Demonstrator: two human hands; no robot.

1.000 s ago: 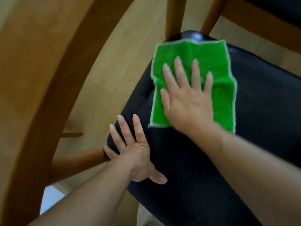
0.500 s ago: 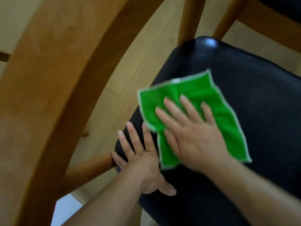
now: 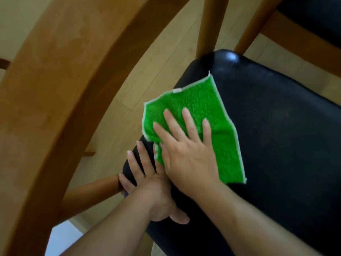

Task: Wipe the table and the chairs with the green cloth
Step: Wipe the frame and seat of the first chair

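The green cloth (image 3: pixel 199 106) lies spread on the black padded chair seat (image 3: pixel 276 137), its left corner hanging over the seat's left edge. My right hand (image 3: pixel 186 152) presses flat on the cloth with straight, spread fingers. My left hand (image 3: pixel 147 180) rests flat on the seat's near left corner, fingers straight, partly under my right hand. The curved wooden chair back (image 3: pixel 49 100) runs along the left.
A wooden table leg (image 3: pixel 208 24) stands just beyond the seat's far corner. A second chair with a wooden frame (image 3: pixel 302 39) and dark seat is at the top right. Light wood floor (image 3: pixel 147 74) shows between them.
My right hand has slid the cloth from the far part of the seat toward the near left edge, over my left hand's fingers. The left hand stayed in place.
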